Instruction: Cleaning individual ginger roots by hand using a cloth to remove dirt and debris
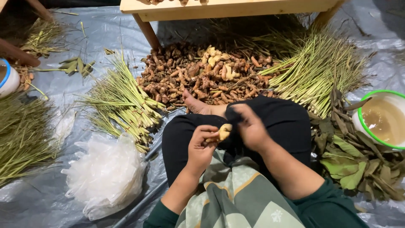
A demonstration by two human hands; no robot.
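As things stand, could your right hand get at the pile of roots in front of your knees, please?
Probably yes: the right hand is near the pile of roots, with only the crossed legs between them, nothing covering it.

The left hand [201, 145] is gripping a pale piece of ginger [222, 132] over the lap, and the right hand [249, 126] is touching it from the right. Beyond the ginger a root pile [198, 74] is lying; lemongrass bundles [122, 101] are sitting left of it.

Lemongrass bundles [122, 103], dried leaves [358, 158], a green-rimmed bowl [362, 122] and plastic bags [105, 173].
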